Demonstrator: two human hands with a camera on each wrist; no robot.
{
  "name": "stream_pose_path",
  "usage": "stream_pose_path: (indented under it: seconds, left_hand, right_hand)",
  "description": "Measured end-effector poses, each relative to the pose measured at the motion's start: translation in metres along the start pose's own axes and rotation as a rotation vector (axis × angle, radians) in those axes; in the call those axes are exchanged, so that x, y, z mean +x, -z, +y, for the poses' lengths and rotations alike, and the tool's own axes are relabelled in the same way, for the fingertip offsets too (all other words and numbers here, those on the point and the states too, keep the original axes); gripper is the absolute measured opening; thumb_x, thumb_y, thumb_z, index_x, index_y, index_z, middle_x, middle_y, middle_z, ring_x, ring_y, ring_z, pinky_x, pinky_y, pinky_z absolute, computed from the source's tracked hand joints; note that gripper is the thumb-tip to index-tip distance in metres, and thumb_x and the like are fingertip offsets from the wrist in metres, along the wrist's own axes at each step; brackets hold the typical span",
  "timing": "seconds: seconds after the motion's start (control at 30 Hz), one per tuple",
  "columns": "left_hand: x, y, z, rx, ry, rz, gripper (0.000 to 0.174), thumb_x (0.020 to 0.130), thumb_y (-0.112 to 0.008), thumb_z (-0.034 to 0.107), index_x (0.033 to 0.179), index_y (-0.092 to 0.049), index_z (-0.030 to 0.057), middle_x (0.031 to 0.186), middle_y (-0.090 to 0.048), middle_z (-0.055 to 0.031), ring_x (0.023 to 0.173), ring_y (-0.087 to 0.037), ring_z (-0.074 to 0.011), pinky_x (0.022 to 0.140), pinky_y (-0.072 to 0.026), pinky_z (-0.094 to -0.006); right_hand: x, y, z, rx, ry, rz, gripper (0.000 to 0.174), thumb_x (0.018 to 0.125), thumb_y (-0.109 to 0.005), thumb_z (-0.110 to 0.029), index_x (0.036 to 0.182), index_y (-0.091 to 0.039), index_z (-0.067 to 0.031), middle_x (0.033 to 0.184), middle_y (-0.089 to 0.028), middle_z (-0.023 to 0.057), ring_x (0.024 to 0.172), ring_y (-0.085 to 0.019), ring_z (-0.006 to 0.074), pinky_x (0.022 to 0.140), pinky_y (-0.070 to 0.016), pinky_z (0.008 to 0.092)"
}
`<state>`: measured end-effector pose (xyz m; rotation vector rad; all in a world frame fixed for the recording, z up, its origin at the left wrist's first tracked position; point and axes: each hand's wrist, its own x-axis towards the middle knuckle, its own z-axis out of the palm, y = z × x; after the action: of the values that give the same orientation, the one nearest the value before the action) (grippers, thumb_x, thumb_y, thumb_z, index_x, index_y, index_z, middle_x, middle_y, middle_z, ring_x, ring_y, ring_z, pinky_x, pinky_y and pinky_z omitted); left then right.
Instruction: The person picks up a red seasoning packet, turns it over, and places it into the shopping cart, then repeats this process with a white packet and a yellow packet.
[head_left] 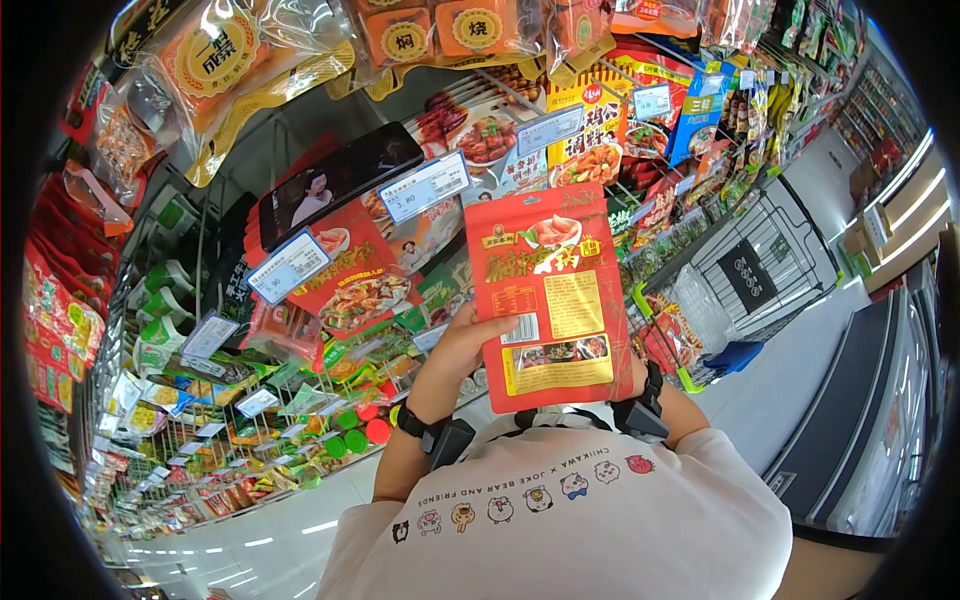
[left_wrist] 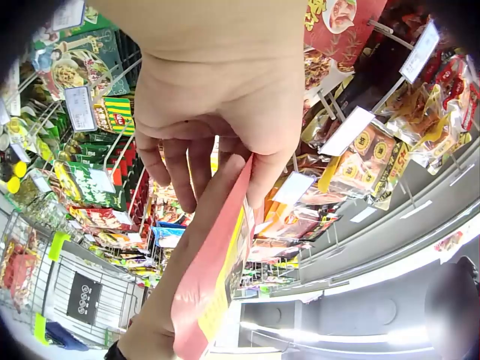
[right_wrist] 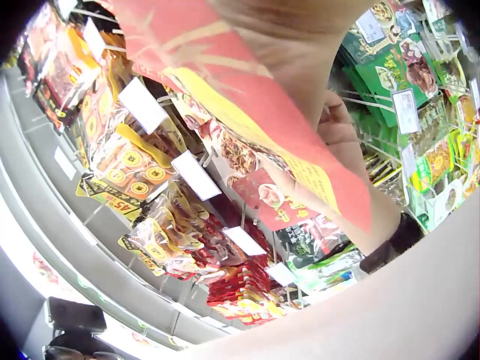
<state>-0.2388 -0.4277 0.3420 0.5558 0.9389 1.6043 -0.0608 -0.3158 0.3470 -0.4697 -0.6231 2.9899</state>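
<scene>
A red seasoning packet stands upright before my chest, its printed face with yellow panels and a barcode turned to me. My left hand grips its left edge, thumb flat on the face and fingers behind. At the lower right edge is my right hand, mostly hidden behind the packet. The left wrist view shows the packet nearly edge-on below my left hand, with my right hand lying along its back. In the right wrist view, the packet covers most of my right hand.
Racks of hanging food packets stand ahead and to the left, with price tags sticking out. A dark screen is mounted among them. A shopping cart with green corners stands at right, beside a long dark-sided case.
</scene>
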Motion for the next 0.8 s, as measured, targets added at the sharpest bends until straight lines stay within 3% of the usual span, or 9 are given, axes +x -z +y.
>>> stream_pose_path:
  seconds: [0.4,0.5,0.6,0.63,0.73,0.77,0.8]
  left_hand:
    - [-0.005,0.003,-0.002,0.004,-0.021,-0.025,0.034,0.076,-0.063,0.006,0.108,-0.052,0.0005,0.102,-0.060,-0.0064,0.090,-0.058,-0.0129,0.079,-0.0463,-0.0279]
    - [-0.004,0.008,-0.008,0.076,-0.013,0.054,0.041,0.078,-0.062,0.007,0.115,-0.047,0.0009,0.107,-0.057,-0.0072,0.092,-0.057,-0.0134,0.080,-0.0457,-0.0280]
    - [-0.002,0.005,-0.008,0.278,-0.126,0.092,0.055,0.078,-0.060,0.007,0.127,-0.035,0.0045,0.114,-0.053,-0.0080,0.099,-0.054,-0.0145,0.085,-0.0428,-0.0285]
    - [-0.005,0.008,-0.007,0.359,-0.097,0.085,0.066,0.078,-0.062,0.013,0.133,-0.025,0.0058,0.123,-0.044,-0.0119,0.111,-0.046,-0.0201,0.093,-0.0362,-0.0326]
    - [-0.012,0.011,0.000,0.913,-0.248,0.177,0.072,0.078,-0.063,0.020,0.135,-0.022,0.0052,0.131,-0.034,-0.0171,0.121,-0.034,-0.0270,0.099,-0.0281,-0.0380]
    - [-0.014,0.020,-0.006,1.083,-0.254,0.196,0.075,0.077,-0.063,0.025,0.135,-0.020,0.0053,0.135,-0.026,-0.0208,0.127,-0.023,-0.0312,0.102,-0.0201,-0.0408]
    - [-0.019,0.017,-0.003,1.152,-0.247,0.223,0.073,0.078,-0.062,0.025,0.135,-0.021,0.0056,0.135,-0.026,-0.0201,0.126,-0.024,-0.0304,0.101,-0.0220,-0.0406]
  right_hand:
    - [0.004,-0.003,0.003,-0.014,-0.019,-0.017,0.056,0.085,-0.035,-0.056,0.122,-0.042,-0.0149,0.114,-0.050,0.0073,0.096,-0.055,0.0219,0.080,-0.0478,0.0376]
    - [0.011,-0.003,0.004,-0.032,-0.026,-0.018,0.056,0.085,-0.035,-0.056,0.122,-0.042,-0.0150,0.114,-0.050,0.0072,0.096,-0.055,0.0219,0.080,-0.0479,0.0377]
    - [0.014,0.000,0.008,-0.038,-0.044,-0.006,0.056,0.085,-0.035,-0.056,0.122,-0.042,-0.0150,0.114,-0.050,0.0071,0.096,-0.055,0.0219,0.079,-0.0480,0.0378]
    - [0.015,0.001,0.009,-0.041,-0.050,-0.003,0.056,0.085,-0.035,-0.056,0.122,-0.042,-0.0150,0.114,-0.050,0.0071,0.096,-0.055,0.0219,0.079,-0.0480,0.0379]
    - [0.018,0.005,0.014,-0.045,-0.061,0.008,0.056,0.085,-0.035,-0.056,0.122,-0.042,-0.0151,0.115,-0.050,0.0070,0.097,-0.055,0.0219,0.079,-0.0481,0.0380]
    - [0.020,0.006,0.017,-0.042,-0.063,0.017,0.056,0.085,-0.034,-0.056,0.122,-0.042,-0.0151,0.115,-0.050,0.0070,0.097,-0.055,0.0218,0.079,-0.0481,0.0381]
    - [0.021,0.006,0.018,-0.044,-0.065,0.018,0.056,0.085,-0.034,-0.056,0.122,-0.042,-0.0151,0.115,-0.050,0.0070,0.097,-0.055,0.0218,0.079,-0.0481,0.0381]
